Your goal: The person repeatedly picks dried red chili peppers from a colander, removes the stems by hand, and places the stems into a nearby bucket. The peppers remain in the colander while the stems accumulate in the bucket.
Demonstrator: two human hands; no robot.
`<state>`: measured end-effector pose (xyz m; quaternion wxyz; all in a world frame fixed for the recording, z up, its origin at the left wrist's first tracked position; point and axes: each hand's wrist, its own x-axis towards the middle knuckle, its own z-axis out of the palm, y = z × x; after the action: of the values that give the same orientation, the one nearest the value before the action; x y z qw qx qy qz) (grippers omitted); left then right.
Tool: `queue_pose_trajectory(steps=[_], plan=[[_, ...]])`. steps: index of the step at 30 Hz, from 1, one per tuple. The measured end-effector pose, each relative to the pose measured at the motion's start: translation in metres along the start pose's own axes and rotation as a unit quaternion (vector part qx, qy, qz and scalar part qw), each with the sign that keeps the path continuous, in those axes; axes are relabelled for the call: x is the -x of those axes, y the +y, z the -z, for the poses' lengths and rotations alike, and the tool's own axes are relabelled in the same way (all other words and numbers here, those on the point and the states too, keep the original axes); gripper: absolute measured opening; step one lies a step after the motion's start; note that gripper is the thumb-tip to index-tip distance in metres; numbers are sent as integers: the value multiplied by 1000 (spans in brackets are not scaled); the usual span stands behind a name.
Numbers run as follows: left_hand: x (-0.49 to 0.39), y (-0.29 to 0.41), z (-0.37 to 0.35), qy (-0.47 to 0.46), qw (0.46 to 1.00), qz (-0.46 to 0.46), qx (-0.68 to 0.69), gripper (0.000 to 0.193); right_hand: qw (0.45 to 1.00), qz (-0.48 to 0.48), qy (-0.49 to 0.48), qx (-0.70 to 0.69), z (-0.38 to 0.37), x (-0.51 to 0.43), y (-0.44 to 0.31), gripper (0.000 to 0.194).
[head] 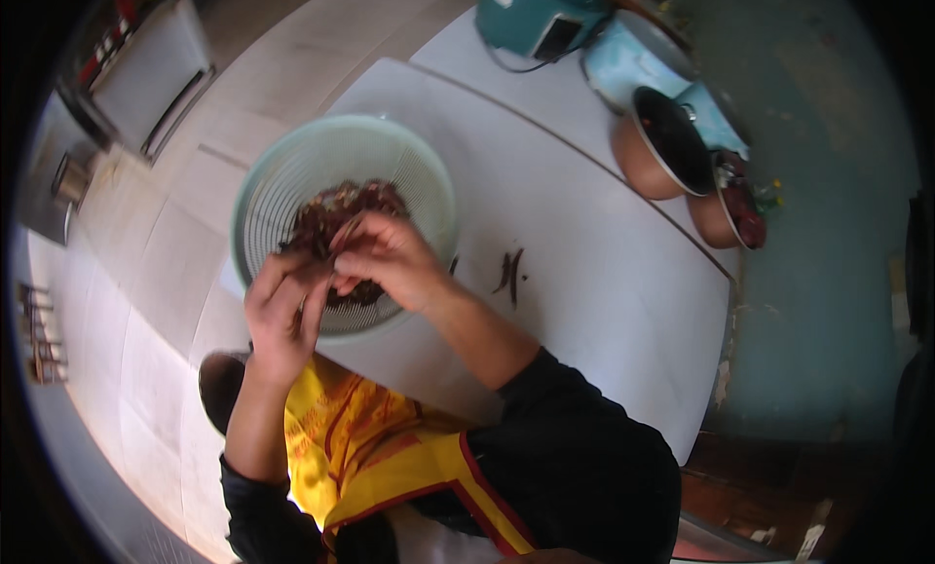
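A pale green plastic colander basket (431,155) stands on the white table before me, with a heap of dark red dried chili peppers (369,195) in its bottom. Above the heap my left hand (285,301) and my right hand (391,261) meet, fingertips nearly touching. Pinched between them is a thin dark red dried chili (340,248), mostly covered by the fingers. To the right of the basket, a few loose chilies (510,275) lie on the table with small bits around them.
At the table's (621,330) far right stand a brown pot (632,158), a smaller brown bowl (708,217) with dark red contents, a light blue container (628,60) and a teal appliance (526,16) with a cord. A green wall (825,308) borders the right side.
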<state>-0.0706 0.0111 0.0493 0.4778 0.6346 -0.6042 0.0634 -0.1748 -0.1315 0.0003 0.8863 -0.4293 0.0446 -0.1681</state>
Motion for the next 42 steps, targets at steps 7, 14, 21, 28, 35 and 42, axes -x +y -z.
queue_pose_trajectory(steps=[7, 14, 21, 28, 35, 42], plan=[[5, -1, 16, -59, 994, 61, 73, 8, 995, -25, -88, 39, 1, 1, 2, 15], [26, -21, 42, 92, 970, 136, 179, 3, 949, 31, -80, 303, -14, 4, 3, 14], [132, -89, 126, 176, 950, 258, 13, 17, 792, 160, 82, 584, 36, 24, -53, 31], [320, -179, 202, 76, 879, 425, -204, 20, 817, 115, 277, 492, 119, 90, -104, 24], [452, -234, 204, 17, 836, 488, -249, 33, 792, 52, 374, 480, 178, 150, -87, 21], [418, -228, 209, -46, 810, 533, -241, 53, 700, -150, 351, 603, 172, 169, -57, 25]])
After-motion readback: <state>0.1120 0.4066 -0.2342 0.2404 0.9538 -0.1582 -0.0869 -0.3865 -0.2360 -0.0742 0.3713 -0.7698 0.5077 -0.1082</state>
